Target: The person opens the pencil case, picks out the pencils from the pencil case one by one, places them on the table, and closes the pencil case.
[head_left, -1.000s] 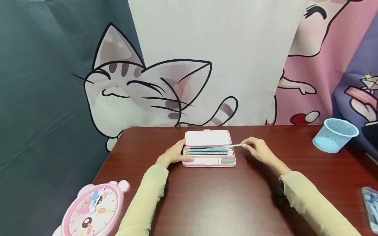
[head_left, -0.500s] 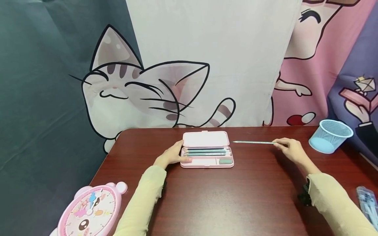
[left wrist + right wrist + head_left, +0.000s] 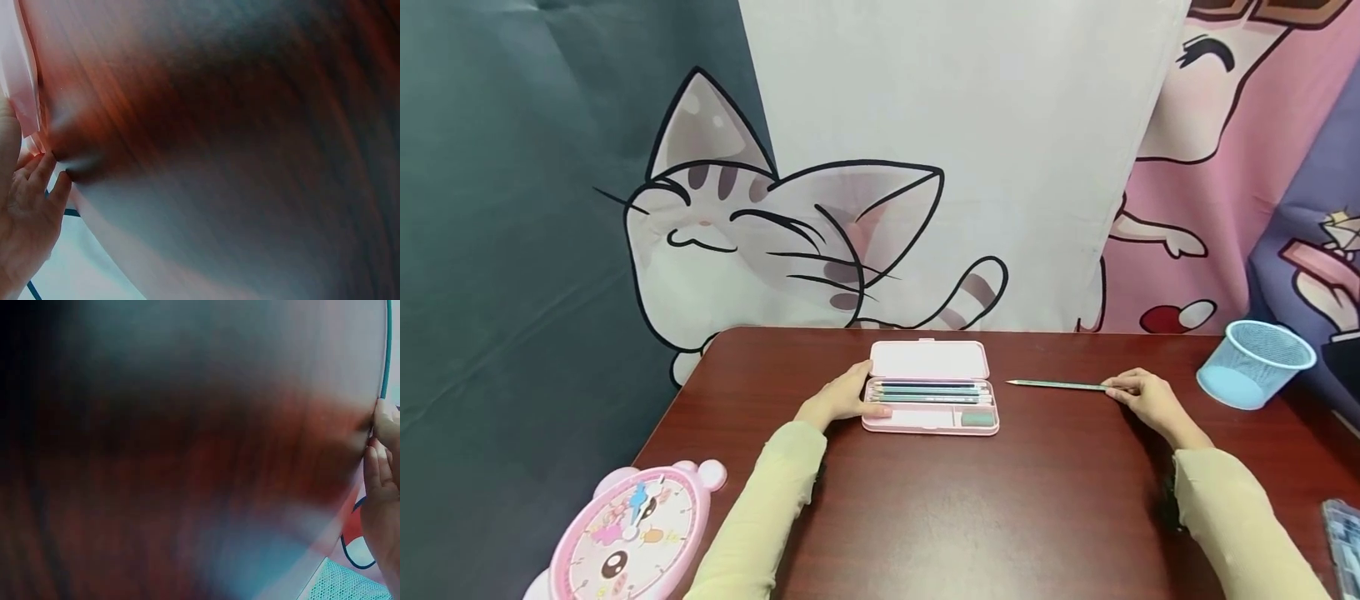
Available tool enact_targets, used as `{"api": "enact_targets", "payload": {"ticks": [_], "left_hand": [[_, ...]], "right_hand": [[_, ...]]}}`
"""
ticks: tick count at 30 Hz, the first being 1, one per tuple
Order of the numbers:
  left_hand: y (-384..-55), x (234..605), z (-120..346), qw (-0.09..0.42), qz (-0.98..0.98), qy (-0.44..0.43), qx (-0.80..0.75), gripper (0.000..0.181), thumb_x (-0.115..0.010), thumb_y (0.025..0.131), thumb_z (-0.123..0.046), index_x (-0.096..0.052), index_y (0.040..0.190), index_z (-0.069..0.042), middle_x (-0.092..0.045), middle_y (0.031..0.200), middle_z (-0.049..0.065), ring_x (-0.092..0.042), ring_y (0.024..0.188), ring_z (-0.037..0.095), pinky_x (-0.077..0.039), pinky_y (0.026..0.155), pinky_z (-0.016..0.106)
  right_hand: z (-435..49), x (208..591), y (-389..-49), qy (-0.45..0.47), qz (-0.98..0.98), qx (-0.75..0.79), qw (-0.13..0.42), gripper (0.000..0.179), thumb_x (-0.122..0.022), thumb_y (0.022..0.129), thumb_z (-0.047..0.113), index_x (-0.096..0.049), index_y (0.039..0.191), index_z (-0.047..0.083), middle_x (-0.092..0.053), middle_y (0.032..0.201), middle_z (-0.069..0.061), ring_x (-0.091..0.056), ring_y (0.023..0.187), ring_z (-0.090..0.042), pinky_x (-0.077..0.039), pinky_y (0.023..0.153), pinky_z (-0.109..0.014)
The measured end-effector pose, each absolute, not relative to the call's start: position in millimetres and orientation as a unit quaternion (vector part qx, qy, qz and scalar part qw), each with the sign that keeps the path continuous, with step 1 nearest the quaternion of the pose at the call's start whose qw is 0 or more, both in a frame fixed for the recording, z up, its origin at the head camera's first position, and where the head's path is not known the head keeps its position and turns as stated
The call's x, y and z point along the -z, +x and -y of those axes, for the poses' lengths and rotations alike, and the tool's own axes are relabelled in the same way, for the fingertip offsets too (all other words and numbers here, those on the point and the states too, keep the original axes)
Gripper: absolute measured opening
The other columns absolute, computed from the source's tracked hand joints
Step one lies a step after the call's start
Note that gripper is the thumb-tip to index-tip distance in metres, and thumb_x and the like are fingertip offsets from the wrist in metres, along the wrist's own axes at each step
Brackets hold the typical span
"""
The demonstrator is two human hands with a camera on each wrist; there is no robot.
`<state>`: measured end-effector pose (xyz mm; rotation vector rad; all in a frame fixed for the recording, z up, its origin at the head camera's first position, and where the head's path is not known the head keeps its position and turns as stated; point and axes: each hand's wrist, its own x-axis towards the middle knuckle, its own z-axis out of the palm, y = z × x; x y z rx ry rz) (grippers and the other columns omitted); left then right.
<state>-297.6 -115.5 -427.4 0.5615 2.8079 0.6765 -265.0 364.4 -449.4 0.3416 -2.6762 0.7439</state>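
Observation:
An open pink pencil case (image 3: 917, 421) lies on the table with its lid folded back. Several pencils (image 3: 928, 393) fill its long compartment, and a green eraser (image 3: 977, 419) sits in the front right one. My left hand (image 3: 841, 398) grips the case's left end, thumb over the front part; the left wrist view shows the case's pink edge (image 3: 22, 69) by the thumb. To the right of the case, my right hand (image 3: 1152, 402) pinches the blunt end of a green pencil (image 3: 1056, 384). That pencil points left, low at the tabletop; contact with the table is unclear.
A light blue mesh pen holder (image 3: 1255, 364) stands at the back right of the brown table (image 3: 985, 517). A pink clock (image 3: 628, 533) is at the front left. A clear case (image 3: 1343, 542) is partly visible at the right edge. Printed curtain hangs behind.
My right hand has drawn the green pencil out of the pencil case to the right, then lowered it toward the table. My left hand has stayed on the case.

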Motion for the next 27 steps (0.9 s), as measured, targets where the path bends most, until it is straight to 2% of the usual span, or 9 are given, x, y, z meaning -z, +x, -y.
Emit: {"api": "enact_targets", "payload": {"ticks": [2, 4, 9, 13, 19, 24, 27], "left_hand": [[-298, 428, 116, 0.1, -0.951, 0.188, -0.223, 0.1, -0.073, 0.07, -0.049, -0.023, 0.144, -0.005, -0.033, 0.145, 0.012, -0.035, 0.132, 0.023, -0.031, 0.107, 0.04], [-299, 428, 117, 0.1, -0.953, 0.184, -0.22, 0.1, -0.073, 0.07, -0.049, -0.022, 0.144, -0.005, -0.033, 0.145, 0.011, -0.035, 0.132, 0.023, -0.031, 0.107, 0.04], [-299, 428, 116, 0.106, -0.951, 0.177, -0.232, 0.099, -0.074, 0.071, -0.047, -0.022, 0.144, -0.005, -0.034, 0.144, 0.011, -0.038, 0.129, 0.023, -0.032, 0.107, 0.04], [-299, 429, 114, 0.112, -0.949, 0.179, -0.232, 0.098, -0.073, 0.071, -0.047, -0.023, 0.144, -0.004, -0.033, 0.144, 0.011, -0.037, 0.129, 0.023, -0.032, 0.107, 0.041], [-300, 430, 114, 0.11, -0.949, 0.179, -0.234, 0.099, -0.072, 0.071, -0.049, -0.022, 0.144, -0.003, -0.032, 0.145, 0.012, -0.037, 0.13, 0.024, -0.032, 0.106, 0.043], [-299, 428, 115, 0.108, -0.948, 0.183, -0.236, 0.097, -0.073, 0.072, -0.046, -0.023, 0.143, -0.004, -0.033, 0.144, 0.012, -0.037, 0.13, 0.025, -0.032, 0.106, 0.042], [-299, 428, 114, 0.109, -0.948, 0.182, -0.236, 0.098, -0.073, 0.071, -0.046, -0.022, 0.144, -0.005, -0.033, 0.144, 0.012, -0.038, 0.129, 0.024, -0.033, 0.105, 0.043]], "right_hand": [[-363, 450, -264, 0.115, 0.944, -0.263, 0.164, 0.013, -0.069, 0.077, 0.002, -0.07, 0.088, -0.004, -0.061, 0.084, -0.018, -0.045, 0.071, 0.008, -0.04, 0.06, -0.016], [-361, 450, -263, 0.112, 0.947, -0.261, 0.152, 0.017, -0.068, 0.078, 0.001, -0.068, 0.094, -0.006, -0.06, 0.087, -0.021, -0.048, 0.075, -0.002, -0.04, 0.063, -0.02], [-353, 448, -263, 0.106, 0.956, -0.243, 0.125, 0.03, -0.064, 0.08, -0.001, -0.057, 0.105, -0.016, -0.052, 0.096, -0.034, -0.047, 0.087, -0.038, -0.04, 0.074, -0.044], [-347, 445, -260, 0.084, 0.962, -0.23, 0.124, 0.041, -0.064, 0.079, 0.0, -0.049, 0.11, -0.021, -0.044, 0.104, -0.041, -0.04, 0.098, -0.053, -0.032, 0.084, -0.059], [-331, 439, -258, 0.058, 0.962, -0.229, 0.135, 0.054, -0.069, 0.075, 0.004, -0.045, 0.116, -0.02, -0.039, 0.111, -0.04, -0.034, 0.103, -0.056, -0.029, 0.088, -0.062], [-301, 439, -265, 0.1, 0.953, -0.242, 0.151, 0.052, -0.072, 0.074, 0.006, -0.049, 0.114, -0.018, -0.044, 0.109, -0.039, -0.039, 0.102, -0.054, -0.031, 0.089, -0.061], [-275, 441, -270, 0.131, 0.942, -0.272, 0.149, 0.047, -0.071, 0.077, 0.01, -0.054, 0.113, -0.015, -0.05, 0.109, -0.034, -0.046, 0.102, -0.048, -0.035, 0.09, -0.056]]}}
